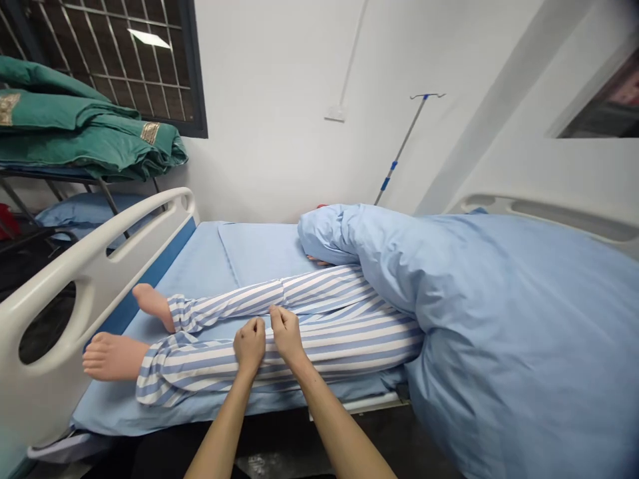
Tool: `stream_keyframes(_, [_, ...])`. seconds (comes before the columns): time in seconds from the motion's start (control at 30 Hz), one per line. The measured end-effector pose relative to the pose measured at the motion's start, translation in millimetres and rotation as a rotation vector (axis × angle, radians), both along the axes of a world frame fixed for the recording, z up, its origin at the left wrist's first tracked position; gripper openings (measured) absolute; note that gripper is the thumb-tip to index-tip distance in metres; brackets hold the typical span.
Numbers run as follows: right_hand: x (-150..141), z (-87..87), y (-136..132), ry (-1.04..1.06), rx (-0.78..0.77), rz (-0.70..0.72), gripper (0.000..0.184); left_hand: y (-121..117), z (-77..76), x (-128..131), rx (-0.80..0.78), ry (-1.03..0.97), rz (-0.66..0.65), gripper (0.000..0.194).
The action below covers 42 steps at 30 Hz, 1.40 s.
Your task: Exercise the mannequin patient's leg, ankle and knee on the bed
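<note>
Pinching striped trousers (339, 339) with curled fingers, left hand (249, 346), right hand (287, 334).

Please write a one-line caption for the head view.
The left hand and right hand touch a manikin's striped trousers on a hospital bed.

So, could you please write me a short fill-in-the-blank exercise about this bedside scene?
The person's left hand and right hand rest on the legs of a manikin dressed in ____ trousers.
Its bare ____ point toward a white plastic bed rail.
A bunched pale blue duvet hides its ____.
Dark green folded blankets lie stacked before a barred ____.

Missing words: blue-and-white striped; feet; upper body; window.
</note>
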State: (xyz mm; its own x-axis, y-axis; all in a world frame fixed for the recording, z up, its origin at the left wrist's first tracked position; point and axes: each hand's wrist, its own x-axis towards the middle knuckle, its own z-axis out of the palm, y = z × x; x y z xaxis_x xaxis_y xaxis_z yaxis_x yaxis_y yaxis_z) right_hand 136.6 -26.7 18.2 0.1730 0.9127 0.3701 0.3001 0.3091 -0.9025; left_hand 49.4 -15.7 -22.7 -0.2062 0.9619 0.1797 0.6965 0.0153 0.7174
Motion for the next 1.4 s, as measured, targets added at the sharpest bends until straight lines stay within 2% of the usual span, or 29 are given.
stream_keyframes(0.2, [5, -40.5, 5, -0.171, -0.019, -0.079, 0.040, 2, -0.8, 4, -0.021, 0.087, 0.012, 0.034])
stream_keyframes(0.3, [5, -47.8, 6, -0.188, -0.030, -0.086, 0.040, 0, -1.4, 6, -0.021, 0.100, 0.013, 0.033])
stream_keyframes(0.43, [6, -44.2, 7, -0.143, -0.045, -0.090, 0.041, 1, 3.3, 6, -0.021, 0.047, -0.006, 0.031])
stream_keyframes(0.67, [10, -45.5, 13, 0.030, -0.051, -0.096, 0.041, 18, 26.6, 25, 0.046, -0.205, -0.088, 0.033])
stream_keyframes(0.8, [13, -46.2, 14, 0.145, -0.061, -0.088, 0.038, 14, 16.8, 37, 0.052, -0.240, -0.096, 0.034])
stream_keyframes(0.93, [13, -47.6, 13, 0.181, -0.079, -0.098, 0.036, 6, 3.1, 38, 0.023, -0.135, -0.053, 0.032])
stream_keyframes(1.1, [13, -49.0, 16, 0.172, -0.097, -0.095, 0.036, 5, 4.0, 37, 0.018, -0.088, -0.049, 0.031])
stream_keyframes(1.23, [18, -33.6, 17, 0.122, -0.121, -0.020, 0.038, 7, 4.9, 36, 0.018, -0.102, -0.040, 0.031])
stream_keyframes(1.33, [29, -19.6, 14, -0.013, -0.045, 0.018, 0.038, 7, 3.5, 36, 0.022, -0.099, -0.067, 0.032])
stream_keyframes(1.4, [38, -18.0, 12, -0.097, -0.010, 0.016, 0.040, 7, 2.8, 37, 0.031, -0.079, -0.067, 0.032])
